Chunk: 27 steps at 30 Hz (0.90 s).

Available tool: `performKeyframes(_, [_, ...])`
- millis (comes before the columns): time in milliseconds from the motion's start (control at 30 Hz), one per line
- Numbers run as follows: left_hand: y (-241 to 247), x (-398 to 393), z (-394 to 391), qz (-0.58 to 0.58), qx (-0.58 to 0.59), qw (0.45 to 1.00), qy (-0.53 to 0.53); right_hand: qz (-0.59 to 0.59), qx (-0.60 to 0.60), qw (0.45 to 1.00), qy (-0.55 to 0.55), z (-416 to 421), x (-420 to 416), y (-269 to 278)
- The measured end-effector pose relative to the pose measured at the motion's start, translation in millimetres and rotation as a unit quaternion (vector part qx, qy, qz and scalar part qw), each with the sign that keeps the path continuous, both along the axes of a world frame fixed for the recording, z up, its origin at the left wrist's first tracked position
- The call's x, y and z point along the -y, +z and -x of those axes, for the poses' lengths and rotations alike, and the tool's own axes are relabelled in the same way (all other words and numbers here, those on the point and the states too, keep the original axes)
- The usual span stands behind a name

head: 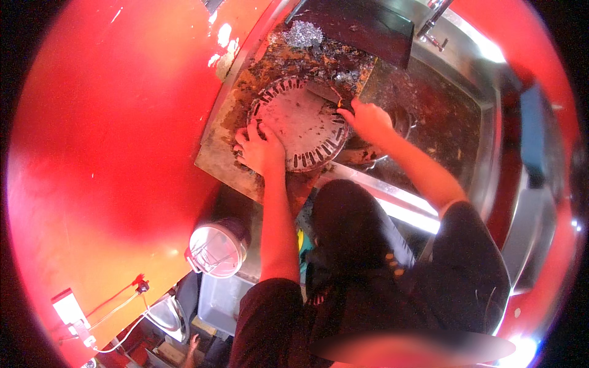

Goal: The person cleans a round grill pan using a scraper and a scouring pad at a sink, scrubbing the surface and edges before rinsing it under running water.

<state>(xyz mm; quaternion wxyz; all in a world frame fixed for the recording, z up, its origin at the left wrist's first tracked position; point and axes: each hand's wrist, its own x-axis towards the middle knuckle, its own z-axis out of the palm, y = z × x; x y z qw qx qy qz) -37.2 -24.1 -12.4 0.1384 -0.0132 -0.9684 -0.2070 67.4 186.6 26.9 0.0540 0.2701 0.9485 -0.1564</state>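
A round metal plate (294,119) with slots around its rim lies on a soiled board (218,152) in front of me. My left hand (262,149) grips its near left edge, with the fingers spread over the rim. In my right hand (372,122) is the handle of a broad-bladed scraper or knife (323,91). Its blade lies low over the plate's far right part, but whether it touches there I cannot tell. Dark residue spots the plate and fills parts of the slots.
Metal scouring wool (303,34) and crumbly debris lie beyond the plate. A dark panel (359,27) stands at the back. To the right is a steel sink (441,110) under a tap (432,30). A bucket (216,250) stands lower left; another person's hand (194,341) shows below.
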Motion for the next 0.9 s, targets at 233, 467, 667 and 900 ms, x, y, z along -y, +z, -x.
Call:
performKeyframes(233, [1.1,-1.2,-1.0,0.013,0.012,1.000,-0.002,0.007,0.047,0.998,-0.029,-36.7,-0.4,17.5])
performKeyframes(467, [-3.6,3.1,1.1,0.007,0.023,1.000,-0.014,0.051,0.013,0.997,0.054,-75.6,45.1,6.0])
performKeyframes(667, [-5.1,3.6,2.2,0.025,0.031,0.999,-0.003,0.051,-0.011,0.998,0.035,-75.2,43.3,-6.0])
performKeyframes(900, [-7.1,2.5,2.5,0.026,0.023,0.999,0.002,0.019,-0.096,0.995,0.017,-81.7,66.1,-18.7])
